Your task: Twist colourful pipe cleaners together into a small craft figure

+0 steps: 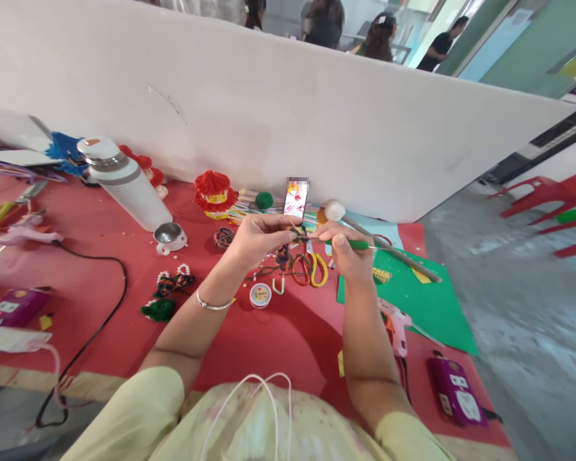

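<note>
My left hand pinches a small piece of dark multicoloured yarn work near the middle of the view. Closed around the green handle of a crochet hook is my right hand; the hook's thin tip meets the yarn work between both hands. Dark yarn hangs below my left fingers. Just under the hands lie yellow-handled scissors and red-handled scissors. A small round spool rests nearer to me. Behind the hands a phone with a lit screen leans upright.
White bottle and metal cup at left, with a green yarn bundle nearer. Pink glue gun, green sheet and purple box at right. A white partition rises behind; people are beyond it.
</note>
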The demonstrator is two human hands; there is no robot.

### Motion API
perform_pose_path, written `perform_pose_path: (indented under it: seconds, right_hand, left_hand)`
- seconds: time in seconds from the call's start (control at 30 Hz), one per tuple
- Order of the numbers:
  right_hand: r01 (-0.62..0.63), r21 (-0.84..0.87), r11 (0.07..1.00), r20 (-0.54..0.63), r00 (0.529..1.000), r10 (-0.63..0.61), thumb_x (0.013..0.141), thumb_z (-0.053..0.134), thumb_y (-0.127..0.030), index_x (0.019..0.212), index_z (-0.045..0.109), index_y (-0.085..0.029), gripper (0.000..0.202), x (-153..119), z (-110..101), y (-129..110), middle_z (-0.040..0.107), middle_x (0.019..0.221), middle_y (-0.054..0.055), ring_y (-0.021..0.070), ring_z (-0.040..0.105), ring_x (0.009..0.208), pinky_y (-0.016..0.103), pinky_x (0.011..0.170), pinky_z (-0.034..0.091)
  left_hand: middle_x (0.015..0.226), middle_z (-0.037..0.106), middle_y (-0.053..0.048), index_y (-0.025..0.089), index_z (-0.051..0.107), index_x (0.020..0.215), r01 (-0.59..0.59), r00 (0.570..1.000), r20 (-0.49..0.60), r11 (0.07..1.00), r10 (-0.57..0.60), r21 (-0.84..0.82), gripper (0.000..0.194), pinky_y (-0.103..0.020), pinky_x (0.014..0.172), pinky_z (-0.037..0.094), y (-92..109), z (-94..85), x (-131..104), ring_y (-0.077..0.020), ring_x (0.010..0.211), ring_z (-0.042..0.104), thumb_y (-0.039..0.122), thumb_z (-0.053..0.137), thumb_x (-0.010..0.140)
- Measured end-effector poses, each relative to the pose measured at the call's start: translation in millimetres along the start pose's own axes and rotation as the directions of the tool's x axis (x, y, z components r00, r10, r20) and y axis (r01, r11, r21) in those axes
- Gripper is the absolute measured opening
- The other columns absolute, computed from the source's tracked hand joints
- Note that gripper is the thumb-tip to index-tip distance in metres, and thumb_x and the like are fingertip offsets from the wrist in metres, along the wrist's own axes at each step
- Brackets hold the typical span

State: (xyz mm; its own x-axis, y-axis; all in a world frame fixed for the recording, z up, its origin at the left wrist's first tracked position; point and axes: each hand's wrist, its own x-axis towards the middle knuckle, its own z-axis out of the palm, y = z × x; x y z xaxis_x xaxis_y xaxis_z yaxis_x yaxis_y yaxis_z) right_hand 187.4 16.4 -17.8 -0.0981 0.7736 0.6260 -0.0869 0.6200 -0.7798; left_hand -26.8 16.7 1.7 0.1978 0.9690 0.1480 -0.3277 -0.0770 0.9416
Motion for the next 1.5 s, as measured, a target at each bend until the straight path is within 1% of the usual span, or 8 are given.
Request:
perform_pose_path:
  seconds: [0.13,0.27,0.4,0.53,0.9,1.13,1.3,1.5]
  right_hand:
    - [0.037,-0.108,0.993,0.058,0.998,-0.031,0.098,0.075,-0.044,0.09,0.087,-0.03,0.02,2,-3,-11,0.087,0.089,0.003,0.026,0.084,0.087,0.046,0.087,0.067]
    - [0.075,-0.163,0.984,0.074,0.995,-0.064,0.098,0.076,-0.04,0.093,0.088,-0.031,0.016,1,-2,-16,0.088,0.094,0.003,0.0255,0.084,0.09,0.045,0.089,0.066]
    - [-0.031,-0.022,0.999,-0.078,0.997,0.029,0.095,0.075,-0.054,0.087,0.086,-0.031,0.027,-2,5,-5,0.086,0.088,0.003,0.0256,0.083,0.088,0.045,0.084,0.068]
    - [-0.15,0.105,0.983,-0.175,0.97,0.167,0.088,0.079,-0.065,0.081,0.083,-0.03,0.036,-4,13,8,0.084,0.084,0.003,0.0259,0.082,0.09,0.043,0.083,0.069]
    - [-0.295,0.119,0.948,-0.135,0.941,0.309,0.088,0.076,-0.069,0.081,0.083,-0.029,0.041,1,9,9,0.082,0.084,0.001,0.0236,0.081,0.091,0.041,0.089,0.066]
    - [-0.356,0.082,0.931,-0.147,0.919,0.365,0.084,0.082,-0.067,0.083,0.084,-0.026,0.041,3,10,3,0.082,0.083,0.001,0.0192,0.076,0.084,0.034,0.079,0.061]
    - [-0.476,0.163,0.864,0.038,0.878,0.477,0.077,0.086,-0.069,0.09,0.083,-0.022,0.049,4,9,10,0.075,0.074,0.0,0.0119,0.065,0.065,0.026,0.059,0.051]
    - [-0.471,0.121,0.874,0.042,0.882,0.469,0.076,0.091,-0.053,0.084,0.081,-0.02,0.035,3,17,12,0.076,0.076,0.0,0.0113,0.065,0.069,0.026,0.065,0.053]
  left_hand:
    - [0.079,0.081,-0.006,0.019,0.091,0.094,-0.134,0.985,-0.089,0.978,0.15,0.163,0.028,-0.025,0.054,0.05,-5,0.7,0,-0.0128,0.062,0.065,0.019,0.089,0.067]
    - [0.081,0.083,-0.006,0.018,0.091,0.093,-0.189,0.96,-0.161,0.953,0.231,0.237,0.028,-0.026,0.059,0.052,-6,3.6,-2,-0.0129,0.064,0.066,0.016,0.089,0.066]
    - [0.065,0.074,-0.002,0.019,0.091,0.094,-0.016,0.997,-0.07,1.0,0.016,0.009,0.029,-0.021,0.047,0.04,0,4.6,-2,-0.008,0.051,0.055,0.017,0.09,0.065]
    - [0.064,0.067,0.0,0.019,0.09,0.1,0.216,0.971,0.131,0.966,-0.198,-0.142,0.036,-0.018,0.041,0.031,5,4.4,-2,-0.0059,0.048,0.052,0.018,0.091,0.064]
    - [0.063,0.067,0.001,0.018,0.09,0.103,0.257,0.957,0.166,0.96,-0.236,-0.114,0.04,-0.018,0.041,0.034,1,10.6,1,-0.0053,0.048,0.051,0.027,0.097,0.065]
    - [0.053,0.062,0.002,0.017,0.089,0.086,0.16,0.987,-0.009,0.985,-0.161,-0.07,0.03,-0.016,0.035,0.022,-13,12.9,5,-0.003,0.04,0.044,0.033,0.101,0.064]
    - [0.049,0.061,0.002,0.018,0.087,0.077,0.051,0.979,-0.19,0.99,-0.076,-0.134,0.025,-0.015,0.036,0.024,-17,18.0,7,-0.0037,0.039,0.048,0.029,0.101,0.06]
    - [0.05,0.062,0.003,0.017,0.086,0.077,0.025,0.954,-0.293,0.993,-0.058,-0.112,0.023,-0.017,0.035,0.021,-14,24.7,8,-0.0042,0.039,0.048,0.026,0.097,0.06]
